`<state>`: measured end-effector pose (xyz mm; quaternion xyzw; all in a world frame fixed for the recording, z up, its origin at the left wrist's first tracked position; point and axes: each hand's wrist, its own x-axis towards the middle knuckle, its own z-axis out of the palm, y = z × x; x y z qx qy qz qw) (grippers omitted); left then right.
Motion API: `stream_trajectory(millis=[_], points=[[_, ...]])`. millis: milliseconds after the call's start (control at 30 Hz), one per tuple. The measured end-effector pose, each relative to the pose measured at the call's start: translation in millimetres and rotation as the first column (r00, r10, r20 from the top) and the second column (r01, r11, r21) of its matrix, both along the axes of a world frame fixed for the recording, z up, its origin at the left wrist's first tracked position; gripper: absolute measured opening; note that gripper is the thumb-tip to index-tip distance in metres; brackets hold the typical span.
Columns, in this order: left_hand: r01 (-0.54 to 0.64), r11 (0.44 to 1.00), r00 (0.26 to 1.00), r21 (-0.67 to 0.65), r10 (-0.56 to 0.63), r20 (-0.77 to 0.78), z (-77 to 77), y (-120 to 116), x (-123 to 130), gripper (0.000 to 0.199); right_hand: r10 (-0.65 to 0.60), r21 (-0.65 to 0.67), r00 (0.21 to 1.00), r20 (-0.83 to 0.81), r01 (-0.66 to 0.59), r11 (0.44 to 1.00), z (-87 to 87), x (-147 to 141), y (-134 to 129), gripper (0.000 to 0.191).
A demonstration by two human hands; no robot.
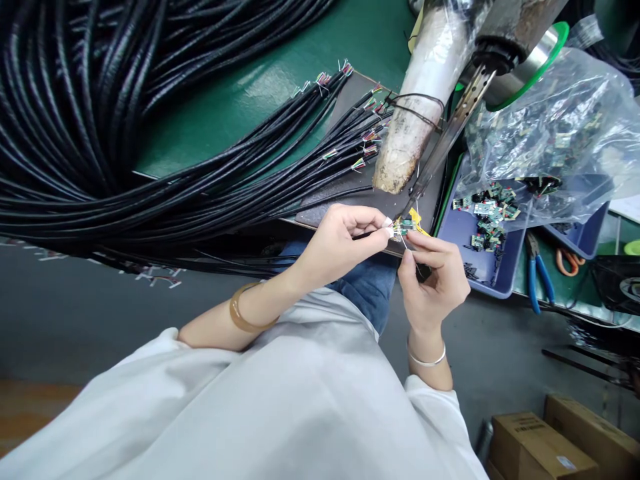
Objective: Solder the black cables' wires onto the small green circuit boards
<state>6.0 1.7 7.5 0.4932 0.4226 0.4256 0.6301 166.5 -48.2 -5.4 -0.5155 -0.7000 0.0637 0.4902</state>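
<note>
The left hand (pixel 340 240) pinched a black cable end (pixel 373 235) and the right hand (pixel 433 273) pinched a small circuit board (pixel 404 227), both grips closed, held together just under the soldering iron tip (pixel 407 203) at the surface edge. The board appeared light, stiff and fragile, best held by its edges; the cable looked pliant.

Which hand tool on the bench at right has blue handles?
The pliers beside the blue tray have blue handles; the scissors further right have orange ones.
</note>
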Motion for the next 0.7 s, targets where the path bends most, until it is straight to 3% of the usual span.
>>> stream_trajectory(millis=[200,700], points=[[-0.033,0.999,0.999,0.022,0.034,-0.012,1.6,8,2,0.013,-0.001,0.076,0.991,0.134,-0.009,0.997,1.6,2,8,0.018],[-0.061,0.987,0.998,0.146,0.064,-0.017,3.2,9,0,0.016,0.012,0.115,0.981,0.194,-0.035,0.993,12.8,2,13,0.023]])
